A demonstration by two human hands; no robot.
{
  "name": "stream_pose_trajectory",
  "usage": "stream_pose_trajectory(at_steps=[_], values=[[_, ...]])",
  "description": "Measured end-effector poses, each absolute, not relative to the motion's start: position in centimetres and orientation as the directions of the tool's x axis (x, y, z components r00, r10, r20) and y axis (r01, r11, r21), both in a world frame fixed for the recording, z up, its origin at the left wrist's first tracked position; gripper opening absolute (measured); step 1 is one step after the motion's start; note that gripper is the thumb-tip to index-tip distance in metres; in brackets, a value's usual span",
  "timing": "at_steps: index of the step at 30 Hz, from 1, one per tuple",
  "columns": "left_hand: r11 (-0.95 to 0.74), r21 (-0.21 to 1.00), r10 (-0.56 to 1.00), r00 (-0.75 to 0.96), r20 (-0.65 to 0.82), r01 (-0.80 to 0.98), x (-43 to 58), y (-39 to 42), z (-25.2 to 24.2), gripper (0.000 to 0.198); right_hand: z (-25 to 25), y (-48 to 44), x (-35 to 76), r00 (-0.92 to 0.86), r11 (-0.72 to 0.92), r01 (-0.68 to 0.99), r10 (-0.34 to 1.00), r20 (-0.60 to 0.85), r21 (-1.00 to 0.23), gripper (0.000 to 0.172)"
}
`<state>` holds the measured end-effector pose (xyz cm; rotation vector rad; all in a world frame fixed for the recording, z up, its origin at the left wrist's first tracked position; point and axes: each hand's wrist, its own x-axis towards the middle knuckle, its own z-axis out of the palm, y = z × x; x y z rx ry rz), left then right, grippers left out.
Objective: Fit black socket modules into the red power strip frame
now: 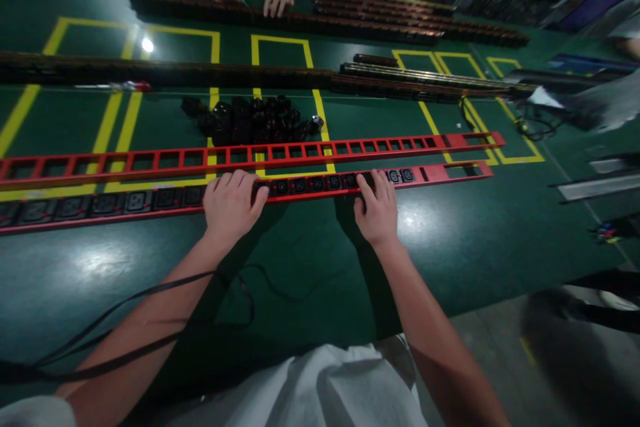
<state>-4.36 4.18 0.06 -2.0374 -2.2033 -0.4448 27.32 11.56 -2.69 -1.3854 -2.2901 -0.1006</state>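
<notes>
A long red power strip (320, 198) with a row of black sockets lies across the green table before me. My left hand (231, 206) is closed over it near the middle, fingers over the far side and thumb along the sockets. Further right, my right hand (379, 208) grips the same strip, its fingertips on the sockets near the right end. Just beyond lies a second red strip frame (295, 155), its rectangular openings bare. Behind that frame sits a pile of black socket pieces (255, 119).
Long dark strips (170, 72) run across the table beyond the pile. A co-worker's hands (277, 2) are at another dark strip at the far side. Black cables (150, 290) hang over my left forearm. A red-handled tool (135, 86) lies at left.
</notes>
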Motion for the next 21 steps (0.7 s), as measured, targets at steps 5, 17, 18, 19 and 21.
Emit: stream_pose_trajectory(at_steps=[5, 17, 18, 19, 21], values=[[0.063, 0.188, 0.961, -0.110, 0.252, 0.980, -4.37, 4.20, 0.06, 0.043, -2.56, 11.55, 27.09, -0.386, 0.489, 0.861, 0.807, 0.447, -0.139, 0.054], [0.062, 0.150, 0.958, -0.101, 0.270, 0.987, -4.31, 4.12, 0.14, 0.040, -2.32, 11.43, 26.96, -0.366, 0.477, 0.858, 0.829, 0.423, -0.193, 0.051], [0.062, 0.151, 0.957, -0.101, 0.270, 0.987, -4.31, 4.12, 0.12, 0.040, -2.25, 11.41, 26.92, -0.363, 0.473, 0.860, 0.830, 0.424, -0.191, 0.049], [0.061, 0.152, 0.957, -0.101, 0.271, 0.986, -4.31, 4.12, 0.10, 0.040, -2.19, 11.40, 26.88, -0.361, 0.470, 0.862, 0.830, 0.425, -0.187, 0.049], [0.060, 0.154, 0.956, -0.101, 0.275, 0.986, -4.32, 4.13, 0.04, 0.040, -2.10, 11.40, 26.83, -0.360, 0.467, 0.866, 0.830, 0.426, -0.180, 0.048]])
